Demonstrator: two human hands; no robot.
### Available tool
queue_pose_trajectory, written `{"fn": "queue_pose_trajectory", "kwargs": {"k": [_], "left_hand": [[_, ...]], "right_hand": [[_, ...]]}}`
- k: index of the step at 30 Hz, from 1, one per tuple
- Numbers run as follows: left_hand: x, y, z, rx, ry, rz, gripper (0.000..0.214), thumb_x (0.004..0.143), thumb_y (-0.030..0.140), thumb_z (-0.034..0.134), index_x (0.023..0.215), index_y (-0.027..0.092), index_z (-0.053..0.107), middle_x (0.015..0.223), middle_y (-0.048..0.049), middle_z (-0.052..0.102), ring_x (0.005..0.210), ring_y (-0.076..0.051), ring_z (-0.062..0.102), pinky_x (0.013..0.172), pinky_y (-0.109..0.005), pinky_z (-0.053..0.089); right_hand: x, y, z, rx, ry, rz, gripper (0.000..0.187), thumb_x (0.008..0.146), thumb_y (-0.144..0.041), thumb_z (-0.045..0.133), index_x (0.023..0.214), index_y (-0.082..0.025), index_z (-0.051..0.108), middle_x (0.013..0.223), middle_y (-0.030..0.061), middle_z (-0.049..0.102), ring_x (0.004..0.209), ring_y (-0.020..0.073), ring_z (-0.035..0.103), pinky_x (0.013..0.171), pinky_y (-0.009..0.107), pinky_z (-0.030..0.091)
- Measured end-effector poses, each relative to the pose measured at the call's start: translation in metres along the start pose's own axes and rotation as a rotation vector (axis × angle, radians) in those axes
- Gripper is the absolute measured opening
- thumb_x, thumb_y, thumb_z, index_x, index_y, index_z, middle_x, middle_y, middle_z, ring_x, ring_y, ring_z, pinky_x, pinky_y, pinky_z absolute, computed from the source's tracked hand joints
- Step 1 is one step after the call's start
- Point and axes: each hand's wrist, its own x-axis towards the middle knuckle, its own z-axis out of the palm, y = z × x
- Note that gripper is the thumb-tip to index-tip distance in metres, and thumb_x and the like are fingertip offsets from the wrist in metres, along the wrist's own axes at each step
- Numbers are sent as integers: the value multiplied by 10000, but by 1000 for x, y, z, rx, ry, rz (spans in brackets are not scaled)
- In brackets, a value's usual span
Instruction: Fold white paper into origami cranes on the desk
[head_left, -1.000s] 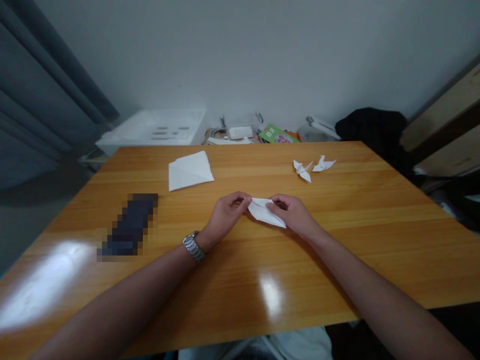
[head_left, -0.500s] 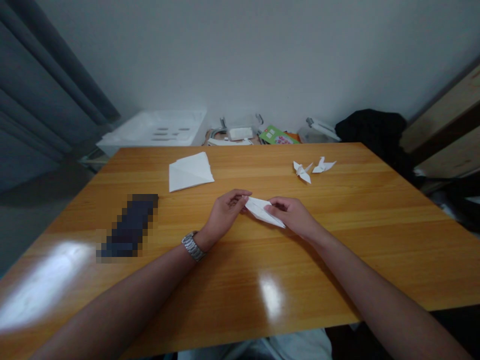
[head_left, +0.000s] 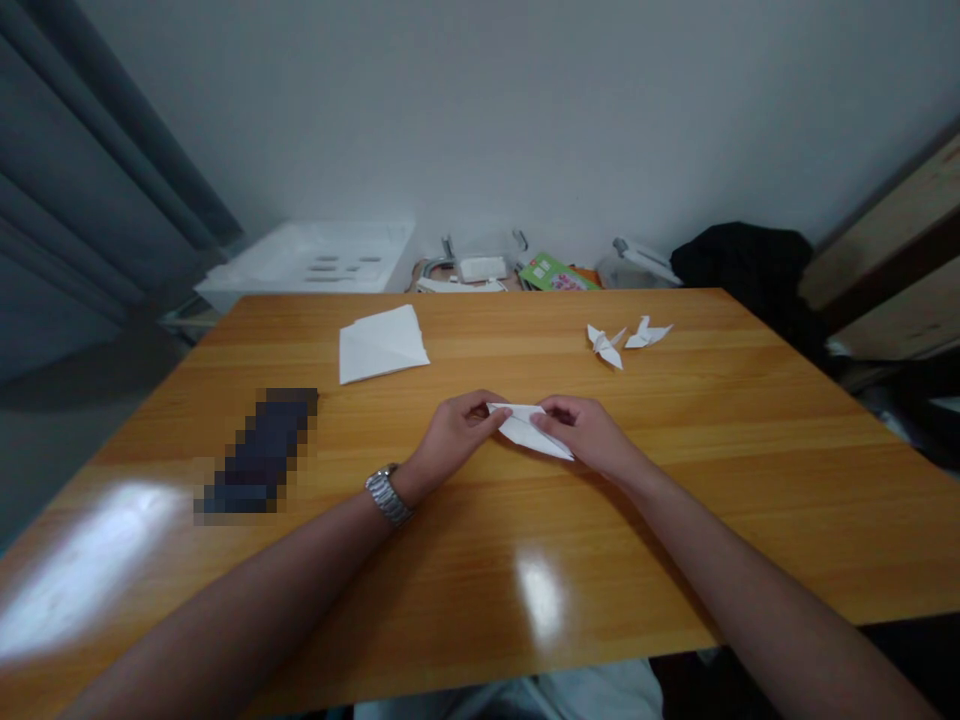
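A white folded paper, narrow and pointed at its near right end, is held between my two hands above the wooden table. My left hand, with a metal watch at the wrist, pinches its left end, thumb on top. On the right side, my right hand grips the paper with the thumb laid across its upper face. The fingers beneath the paper are mostly hidden. Beyond my right hand stand two folded paper cranes.
Flat white paper sheets lie at the back left of the table. A dark, pixelated object rests nearer on the left. Behind the table are a white plastic tray, a green booklet and a black cloth-like heap.
My left thumb has moved right and slightly nearer me, onto the paper's top face. The paper's left end has turned a little. My right hand keeps nearly the same place.
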Motion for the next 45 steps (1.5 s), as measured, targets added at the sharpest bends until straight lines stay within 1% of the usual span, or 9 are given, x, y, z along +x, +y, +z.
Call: {"fn": "queue_pose_trajectory", "kwargs": {"k": [6, 13, 22, 27, 34, 37, 39, 42, 45], "left_hand": [[3, 4, -4, -80, -19, -38, 268, 881, 389, 689, 944, 137, 755, 854, -51, 766, 760, -165, 687, 673, -233, 538], [2, 9, -5, -52, -7, -20, 319, 923, 441, 627, 912, 149, 754, 853, -58, 762, 775, -182, 684, 687, -260, 560], [1, 3, -4, -95, -19, -2, 399, 955, 490, 573, 953, 132, 750, 878, -65, 751, 795, -188, 674, 705, -262, 551], [0, 2, -4, -174, -24, -27, 430, 954, 516, 580, 914, 121, 746, 868, -66, 751, 804, -193, 688, 724, -275, 569], [0, -3, -2, -299, -93, -60, 494, 986, 560, 510, 1056, 126, 735, 998, -102, 766, 903, -211, 727, 852, -330, 602], [1, -5, -2, -362, -50, -76, 509, 992, 564, 494, 1091, 118, 718, 1036, -134, 754, 944, -219, 724, 863, -337, 602], [1, -4, -3, -343, 1, -66, 531, 1001, 575, 459, 1099, 117, 709, 1044, -144, 743, 940, -216, 718, 838, -327, 604], [-1, 1, -2, -176, 29, 4, 531, 1007, 579, 429, 1089, 136, 709, 1064, -130, 732, 963, -213, 705, 852, -328, 598], [-4, 4, 2, -28, 6, 63, 417, 946, 528, 586, 1105, 159, 699, 1098, -110, 730, 1023, -224, 697, 891, -334, 590]], "right_hand": [[-1, -5, -1, 32, -28, -3, 369, 857, -518, 660, 834, -152, 699, 734, 8, 619, 649, 138, 496, 596, 264, 348], [-1, -6, -2, 15, -16, -9, 356, 860, -510, 658, 840, -157, 699, 761, 19, 646, 668, 148, 526, 611, 269, 372], [1, -5, -2, 7, -7, -31, 342, 863, -491, 662, 868, -153, 713, 788, 25, 660, 689, 151, 539, 634, 273, 387], [-1, -7, -2, 32, -18, -4, 362, 857, -513, 662, 881, -155, 711, 771, 23, 659, 662, 146, 529, 609, 269, 379], [0, -6, -2, 38, 5, -1, 369, 848, -519, 668, 881, -155, 719, 780, 31, 671, 670, 153, 539, 609, 269, 384], [1, -4, -3, 14, 35, 10, 366, 848, -516, 660, 870, -156, 722, 765, 31, 672, 656, 155, 541, 592, 269, 376], [2, -3, -3, -21, 56, 13, 360, 854, -508, 651, 867, -156, 726, 753, 32, 674, 645, 157, 544, 583, 271, 372], [2, -3, -3, -76, 70, 0, 341, 863, -484, 642, 867, -155, 729, 752, 39, 685, 653, 165, 563, 591, 276, 385], [1, -5, -3, -124, 62, -39, 310, 878, -456, 629, 855, -163, 729, 770, 43, 699, 684, 175, 588, 616, 281, 408]]}}
